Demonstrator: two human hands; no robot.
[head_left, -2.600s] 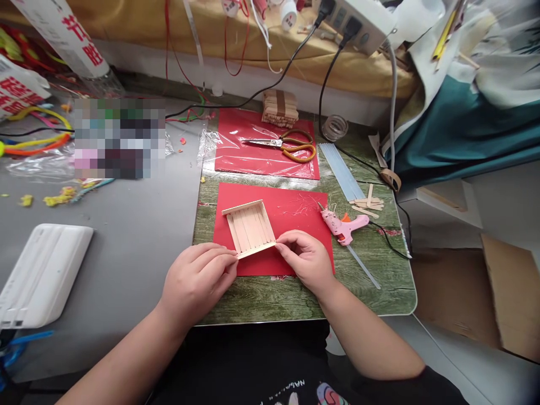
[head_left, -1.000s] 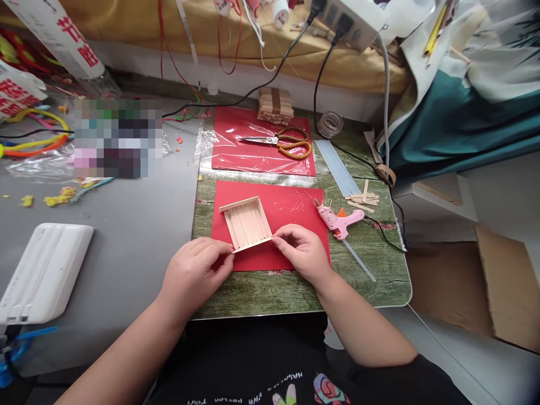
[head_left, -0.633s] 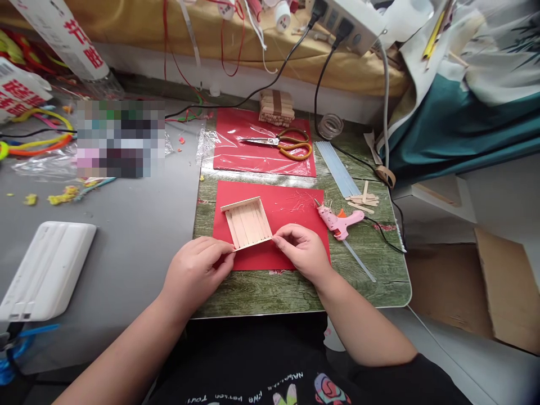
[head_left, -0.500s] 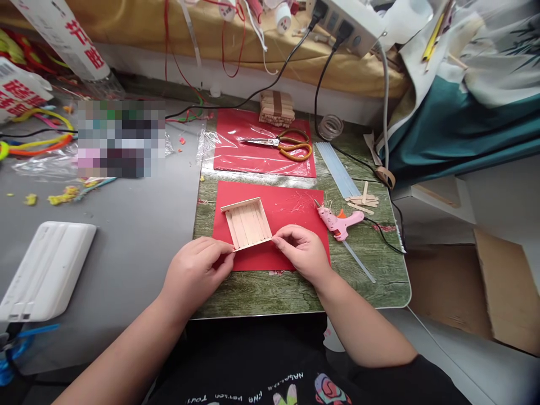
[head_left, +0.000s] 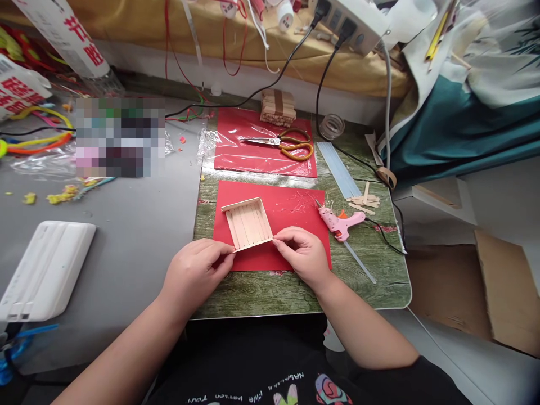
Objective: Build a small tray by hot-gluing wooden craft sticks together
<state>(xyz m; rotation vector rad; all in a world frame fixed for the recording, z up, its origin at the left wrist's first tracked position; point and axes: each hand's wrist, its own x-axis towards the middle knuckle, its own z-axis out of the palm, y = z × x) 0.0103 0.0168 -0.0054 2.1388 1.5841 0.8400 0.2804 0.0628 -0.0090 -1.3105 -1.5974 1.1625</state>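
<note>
A shallow tray of pale popsicle sticks [head_left: 248,224], with raised edges at the back and right, rests on a red sheet [head_left: 274,260]. My left hand [head_left: 200,269] pinches the near-left end of a stick [head_left: 254,245] along its front edge. At the near-right corner, the fingertips of my right hand [head_left: 302,253] pinch the other end of that stick. To the right lies a pink glue gun [head_left: 341,221] with a clear glue stick in its back, its nozzle over the sheet's edge. Thin glue strings [head_left: 301,201] lie on the red sheet.
Scissors [head_left: 291,143] lie on plastic-wrapped red sheets [head_left: 240,160] behind, beside a bundle of sticks [head_left: 277,107]. Glue sticks [head_left: 337,169], loose sticks [head_left: 366,199] and a glass jar [head_left: 332,127] sit at the right. A white power bank [head_left: 48,270] lies left; black cords cross the back.
Almost nothing differs. The camera view has shifted very slightly, and both hands keep their pinch at the front corners of the stick tray.
</note>
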